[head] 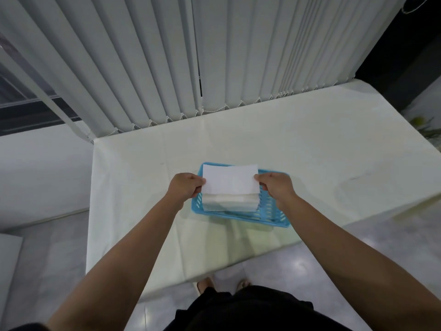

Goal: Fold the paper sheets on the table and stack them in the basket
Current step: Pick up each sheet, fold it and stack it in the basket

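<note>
A folded white paper sheet is held flat just above a blue slotted basket on the white table. My left hand pinches the sheet's left edge. My right hand pinches its right edge. Under the held sheet, a stack of folded white sheets fills the left part of the basket. The basket's far rim is mostly hidden by the sheet.
Grey vertical blinds hang right behind the table's far edge. The table's near edge runs diagonally in front of my legs, above a grey tiled floor. A green plant shows at the far right.
</note>
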The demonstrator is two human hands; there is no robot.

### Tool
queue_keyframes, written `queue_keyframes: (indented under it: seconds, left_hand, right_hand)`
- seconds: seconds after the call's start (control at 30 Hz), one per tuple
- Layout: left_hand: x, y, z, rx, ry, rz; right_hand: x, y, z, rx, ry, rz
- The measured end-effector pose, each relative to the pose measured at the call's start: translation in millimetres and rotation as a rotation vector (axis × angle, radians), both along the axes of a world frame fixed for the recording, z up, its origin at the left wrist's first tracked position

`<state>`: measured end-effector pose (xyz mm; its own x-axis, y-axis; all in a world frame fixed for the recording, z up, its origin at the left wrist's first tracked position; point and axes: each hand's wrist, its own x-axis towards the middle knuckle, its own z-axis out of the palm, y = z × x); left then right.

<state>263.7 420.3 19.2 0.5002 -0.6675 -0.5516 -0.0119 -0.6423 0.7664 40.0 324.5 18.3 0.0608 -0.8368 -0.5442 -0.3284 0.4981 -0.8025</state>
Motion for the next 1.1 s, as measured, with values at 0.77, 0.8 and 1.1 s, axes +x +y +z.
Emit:
queue_keyframes:
  seconds: [0.77, 0.8, 1.1]
  left_hand:
    - [-3.8, 6.1, -19.3, 0.097, -0.225, -0.126]
    - [-3.8, 6.8, -19.4, 0.097, -0.231, -0.131]
    - [-2.9, 10.0, -22.5, 0.077, -0.348, -0.181]
  right_hand:
    - [-5.7, 10.1, -22.8, -0.073, 0.174, 0.072]
    - [-5.7, 10.6, -23.3, -0.074, 0.178, 0.077]
    - [-1.7, 20.3, -21.8, -0.113, 0.196, 0.077]
